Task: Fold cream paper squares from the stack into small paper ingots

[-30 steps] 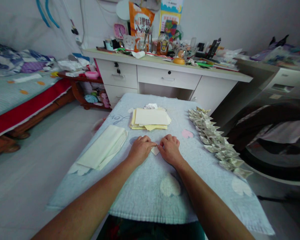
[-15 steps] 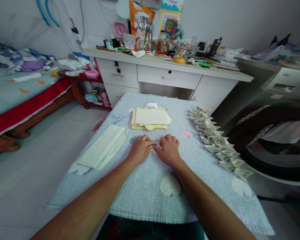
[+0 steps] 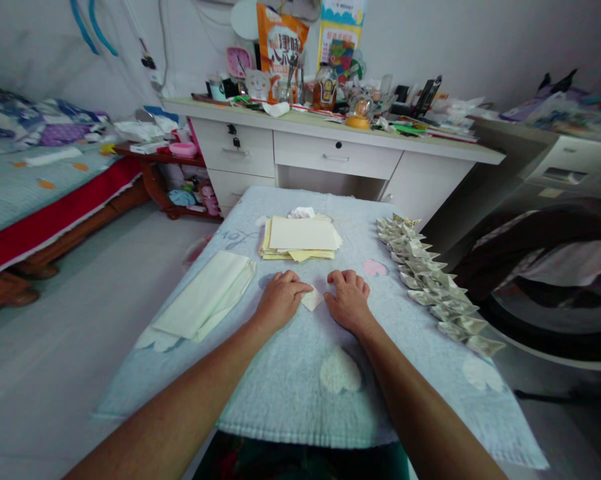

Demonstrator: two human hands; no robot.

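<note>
A small folded piece of white paper (image 3: 313, 300) lies on the cloth-covered table between my hands, one corner pointing toward me. My left hand (image 3: 283, 298) has its fingers curled, with thumb and forefinger on the paper's left side, partly hiding it. To the right, my right hand (image 3: 349, 301) rests on the cloth with fingers apart and the thumb close to the paper's right corner. Beyond both hands sits a stack of cream and yellow paper sheets (image 3: 303, 235). A larger folded pale sheet (image 3: 205, 297) lies left of my left forearm.
Rows of folded paper boats (image 3: 420, 273) line the table's right side. Crumpled white paper (image 3: 301, 213) lies behind the stack. A cluttered white desk (image 3: 337, 150) stands beyond the table, a washing machine (image 3: 570, 170) at right and a bed (image 3: 45, 177) at left.
My right hand has moved right, away from my left hand, uncovering more of the small folded paper. The left hand has stayed in about the same place.
</note>
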